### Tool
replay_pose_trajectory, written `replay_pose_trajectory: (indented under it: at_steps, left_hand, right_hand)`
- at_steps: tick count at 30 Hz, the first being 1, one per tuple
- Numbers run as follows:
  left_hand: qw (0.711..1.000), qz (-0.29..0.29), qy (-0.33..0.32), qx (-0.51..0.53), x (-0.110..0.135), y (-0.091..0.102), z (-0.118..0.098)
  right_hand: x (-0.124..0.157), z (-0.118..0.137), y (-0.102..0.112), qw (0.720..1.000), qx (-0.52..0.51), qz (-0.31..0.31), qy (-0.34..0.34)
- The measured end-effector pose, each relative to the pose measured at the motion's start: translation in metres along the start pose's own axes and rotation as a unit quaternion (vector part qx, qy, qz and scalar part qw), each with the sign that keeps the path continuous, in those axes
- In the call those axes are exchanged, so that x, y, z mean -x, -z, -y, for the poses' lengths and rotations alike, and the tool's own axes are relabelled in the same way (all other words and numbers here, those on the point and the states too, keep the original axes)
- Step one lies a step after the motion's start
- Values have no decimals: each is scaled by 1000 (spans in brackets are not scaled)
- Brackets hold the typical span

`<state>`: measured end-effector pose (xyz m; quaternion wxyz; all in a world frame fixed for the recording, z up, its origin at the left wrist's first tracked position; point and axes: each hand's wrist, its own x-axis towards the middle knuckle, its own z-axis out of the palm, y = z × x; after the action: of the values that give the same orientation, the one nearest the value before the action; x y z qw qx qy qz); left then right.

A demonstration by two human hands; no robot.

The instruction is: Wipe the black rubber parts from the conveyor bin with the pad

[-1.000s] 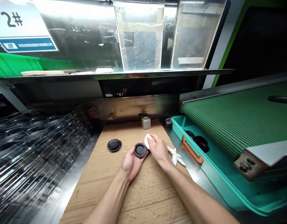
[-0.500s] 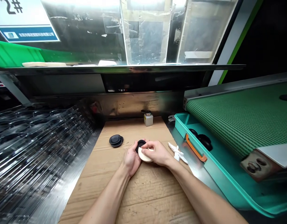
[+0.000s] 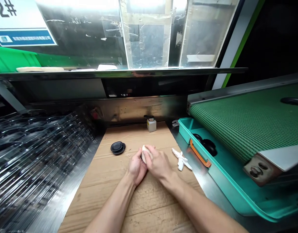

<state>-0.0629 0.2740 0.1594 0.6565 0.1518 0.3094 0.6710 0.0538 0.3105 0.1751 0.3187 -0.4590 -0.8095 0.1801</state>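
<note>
Both hands meet over the brown cardboard sheet (image 3: 144,200). My left hand (image 3: 135,166) is curled around a black round part, which is almost wholly hidden behind the fingers. My right hand (image 3: 158,163) presses a round white pad (image 3: 145,152) against that part, fingers closed over it. A second black round part (image 3: 118,148) lies on the cardboard to the left of the hands.
A crumpled white cloth (image 3: 181,158) lies right of my hands. A small white bottle (image 3: 151,124) stands at the cardboard's far edge. A teal tray (image 3: 226,184) holds black parts (image 3: 207,145) under a green conveyor belt (image 3: 248,119). Clear plastic trays (image 3: 34,152) are stacked at left.
My right hand brought the white pad from beside the black part onto its face, covering it. Both hands have closed together around the part.
</note>
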Motion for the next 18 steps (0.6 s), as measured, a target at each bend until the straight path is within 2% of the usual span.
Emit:
replay_pose_trajectory:
  at_steps: [3, 5, 8, 11, 14, 18]
  left_hand:
    - [1000, -7, -20, 0, 1, 1, 0]
    - [999, -16, -28, -8, 2, 2, 0]
    - [1000, -19, -19, -10, 2, 2, 0]
    - [999, -22, -30, 0, 0, 3, 0]
    - [999, -25, -18, 9, -1, 4, 0]
    - [999, -37, -18, 18, -1, 5, -1]
  right_hand:
    - [-1, 9, -5, 995, 98, 6, -36]
    - [-2, 11, -7, 992, 120, 3, -37]
    - [-2, 9, -8, 992, 127, 11, -2]
    - [-1, 6, -8, 990, 138, 7, -28]
    - [2, 5, -10, 992, 125, 11, 11]
    - [4, 9, -13, 992, 121, 19, -2]
